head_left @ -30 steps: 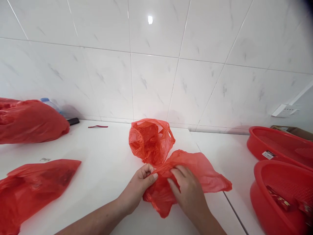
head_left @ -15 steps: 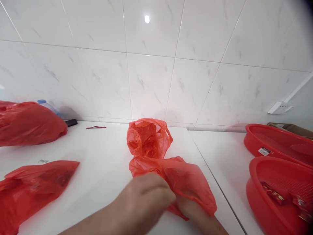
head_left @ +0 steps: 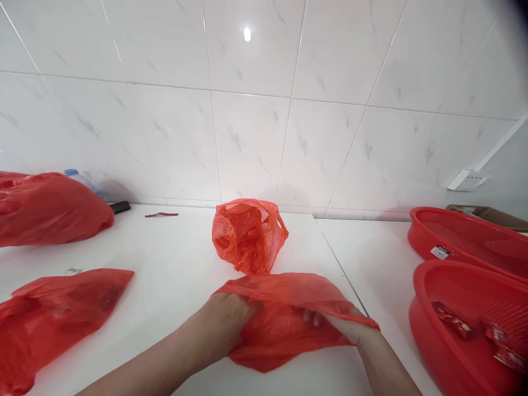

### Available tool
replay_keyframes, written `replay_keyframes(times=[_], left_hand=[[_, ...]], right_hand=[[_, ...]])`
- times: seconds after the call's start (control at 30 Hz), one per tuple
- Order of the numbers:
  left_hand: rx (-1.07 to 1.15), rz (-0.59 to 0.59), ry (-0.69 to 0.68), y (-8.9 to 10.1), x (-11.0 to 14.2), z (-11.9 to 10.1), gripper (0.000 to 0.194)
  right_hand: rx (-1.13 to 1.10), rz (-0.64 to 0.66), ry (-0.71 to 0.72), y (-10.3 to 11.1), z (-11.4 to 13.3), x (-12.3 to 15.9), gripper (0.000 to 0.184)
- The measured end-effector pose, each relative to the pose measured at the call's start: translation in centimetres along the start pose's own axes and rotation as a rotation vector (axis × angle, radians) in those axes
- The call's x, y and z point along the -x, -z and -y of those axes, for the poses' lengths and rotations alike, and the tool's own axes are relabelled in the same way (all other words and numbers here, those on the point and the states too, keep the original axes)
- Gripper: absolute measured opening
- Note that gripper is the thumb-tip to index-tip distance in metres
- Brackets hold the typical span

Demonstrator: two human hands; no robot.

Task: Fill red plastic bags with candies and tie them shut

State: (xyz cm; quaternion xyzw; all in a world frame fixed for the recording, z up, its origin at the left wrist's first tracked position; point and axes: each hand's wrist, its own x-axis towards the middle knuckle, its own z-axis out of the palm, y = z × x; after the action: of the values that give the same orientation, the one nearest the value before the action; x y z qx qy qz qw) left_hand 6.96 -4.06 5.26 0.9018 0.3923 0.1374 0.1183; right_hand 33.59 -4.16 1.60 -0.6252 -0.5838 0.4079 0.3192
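Observation:
A thin red plastic bag (head_left: 284, 324) lies on the white counter in front of me, its mouth pulled wide. My left hand (head_left: 225, 319) grips the bag's left edge with fingers curled inside the opening. My right hand (head_left: 344, 327) is tucked into the right side, partly covered by the plastic, holding that edge. Just behind stands a second crumpled red bag (head_left: 247, 234), upright and open at the top.
Another flat red bag (head_left: 53, 313) lies at the left front and a full one (head_left: 45, 209) at the far left by a bottle (head_left: 80, 177). Two red mesh baskets (head_left: 466, 242) (head_left: 462, 324) sit at the right, the nearer holding small wrapped items.
The bag was bunched under both hands, then lifted and pulled apart. My hands have moved away from each other and the bag's mouth is now stretched wide.

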Motion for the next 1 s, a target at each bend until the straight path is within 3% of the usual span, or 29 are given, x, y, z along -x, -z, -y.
replay_keyframes(times=[0.07, 0.1, 0.17, 0.2, 0.3, 0.43, 0.5, 0.6, 0.7, 0.8, 0.87, 0.93, 1.0], left_hand=[[-0.030, 0.019, 0.000, 0.0, -0.5, -0.2, 0.018], [-0.038, 0.034, 0.002, -0.1, -0.8, -0.2, 0.019], [-0.058, 0.063, 0.003, -0.3, -1.3, 0.0, 0.022], [-0.067, 0.068, -0.013, -0.3, -1.4, 0.2, 0.022], [-0.049, 0.079, -0.127, -0.1, -1.3, 0.4, 0.020], [-0.035, 0.106, -0.219, -0.1, -0.7, 0.3, 0.017], [-0.050, 0.089, -0.224, -0.4, -0.3, 0.3, 0.011], [-0.088, 0.062, -0.262, -1.1, 0.3, 0.6, 0.017], [-0.184, 0.008, -0.321, -1.5, 0.6, 0.9, 0.015], [-0.214, -0.044, -0.362, -1.6, 0.8, 0.9, 0.023], [-0.209, -0.087, -0.393, -1.8, 0.8, 0.9, 0.024], [-0.192, -0.179, -0.458, -2.4, 0.7, 1.1, 0.023], [-0.175, -0.283, -0.522, -3.3, 0.7, 1.5, 0.024]], right_hand=[[-0.058, 0.343, -0.038, -0.1, 1.0, 0.2, 0.020], [-0.104, 0.504, -0.009, -0.1, 1.4, 0.4, 0.027], [-0.250, 0.691, 0.103, -0.2, 2.1, 0.4, 0.044], [-0.358, 0.718, 0.133, -0.1, 2.3, 0.3, 0.047], [-0.780, 0.559, 0.097, 0.4, 1.7, -0.5, 0.050], [-1.146, 0.184, -0.080, 1.0, -0.2, -2.6, 0.024], [-1.149, 0.065, -0.139, 1.1, -0.9, -3.4, 0.019], [-0.947, 0.001, -0.170, 1.0, -1.1, -3.6, 0.022], [-0.603, 0.059, -0.132, 1.1, -0.4, -2.5, 0.035], [-0.414, 0.377, -0.008, 0.9, 0.6, -1.1, 0.040], [-0.515, 0.534, 0.106, 0.6, 1.1, -0.5, 0.046], [-0.700, 0.501, 0.194, 0.3, 1.5, -0.4, 0.060], [-0.840, 0.369, 0.238, 0.0, 1.6, -0.8, 0.064]])
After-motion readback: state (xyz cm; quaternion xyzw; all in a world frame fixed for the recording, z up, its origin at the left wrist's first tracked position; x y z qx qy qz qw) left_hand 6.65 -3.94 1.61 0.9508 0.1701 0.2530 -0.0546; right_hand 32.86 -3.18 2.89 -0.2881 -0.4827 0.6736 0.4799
